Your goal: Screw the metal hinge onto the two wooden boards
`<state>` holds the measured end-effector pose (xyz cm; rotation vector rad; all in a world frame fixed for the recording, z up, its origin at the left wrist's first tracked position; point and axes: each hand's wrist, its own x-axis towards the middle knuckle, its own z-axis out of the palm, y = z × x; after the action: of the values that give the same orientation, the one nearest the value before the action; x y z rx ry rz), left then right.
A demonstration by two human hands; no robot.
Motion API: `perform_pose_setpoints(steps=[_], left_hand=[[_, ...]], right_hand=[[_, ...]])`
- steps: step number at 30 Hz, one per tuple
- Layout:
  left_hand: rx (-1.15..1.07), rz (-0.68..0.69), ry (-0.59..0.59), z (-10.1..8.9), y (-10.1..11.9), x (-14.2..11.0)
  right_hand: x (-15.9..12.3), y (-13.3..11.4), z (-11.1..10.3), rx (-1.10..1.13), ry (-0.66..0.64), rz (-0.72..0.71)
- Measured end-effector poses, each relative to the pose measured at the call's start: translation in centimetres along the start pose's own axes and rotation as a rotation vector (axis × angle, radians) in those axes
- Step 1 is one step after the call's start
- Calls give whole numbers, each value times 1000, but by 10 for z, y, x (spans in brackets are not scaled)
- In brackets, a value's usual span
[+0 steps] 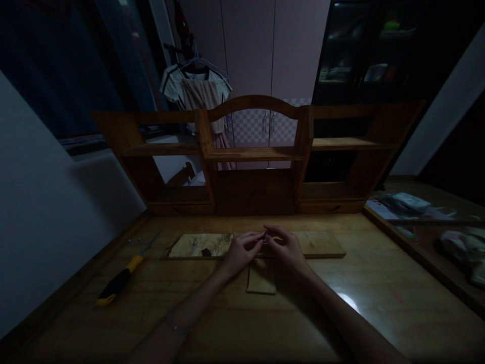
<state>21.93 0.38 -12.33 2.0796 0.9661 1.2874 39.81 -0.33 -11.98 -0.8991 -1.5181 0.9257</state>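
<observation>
My left hand (243, 251) and my right hand (285, 248) meet above the middle of a long wooden board (322, 243). The fingertips of both are pinched around a small dark piece (264, 236), too small and dim to name. The board's left part has a rough, stained face with a broken left end and a dark brown patch. Below my hands a small square wooden piece (261, 280) lies flat on the table, its upper edge close to the board. A screwdriver (123, 278) with a yellow and black handle lies to the left, apart from my hands.
A wooden shelf unit (257, 154) stands along the back of the table (235, 328). Small shiny bits (135, 240) lie near the screwdriver's tip. A wall (56, 227) borders the left side. Plastic-wrapped items (411, 202) and cloth lie beyond the right edge.
</observation>
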Motion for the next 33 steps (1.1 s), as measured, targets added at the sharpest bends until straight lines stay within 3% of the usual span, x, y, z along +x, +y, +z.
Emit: perform_pose_setpoints(steps=[33], left_hand=[[-4,19,12,2,-4,0]], right_hand=[[1,7,-3,-20,-12,-9]])
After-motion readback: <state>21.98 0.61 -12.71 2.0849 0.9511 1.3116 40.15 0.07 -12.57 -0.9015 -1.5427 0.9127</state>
